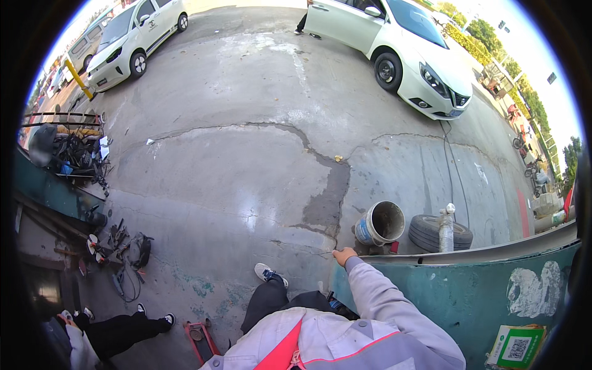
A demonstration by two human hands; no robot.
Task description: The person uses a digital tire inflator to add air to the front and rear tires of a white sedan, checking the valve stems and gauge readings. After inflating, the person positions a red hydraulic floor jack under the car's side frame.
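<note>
My right hand (346,255) reaches forward at the near corner of a green-painted wall (416,291). The fingers look curled, but whether they grip the wall's end or only rest on it is unclear. Just beyond this hand a dirty white plastic bucket (367,230) leans on its side, its mouth tilted up. A car tyre (422,235) lies flat right of the bucket, with a whitish bottle-shaped cylinder (446,231) upright in front. My left hand is out of view. Below me are my dark trousers and a sports shoe (266,273) on the concrete.
A white car (416,69) stands ahead right, front door open, a person's leg beside it. Another white car (125,41) is parked ahead left. Power tools (138,249) with cords lie left, near another person (120,330). A red floor jack (201,342) sits near me.
</note>
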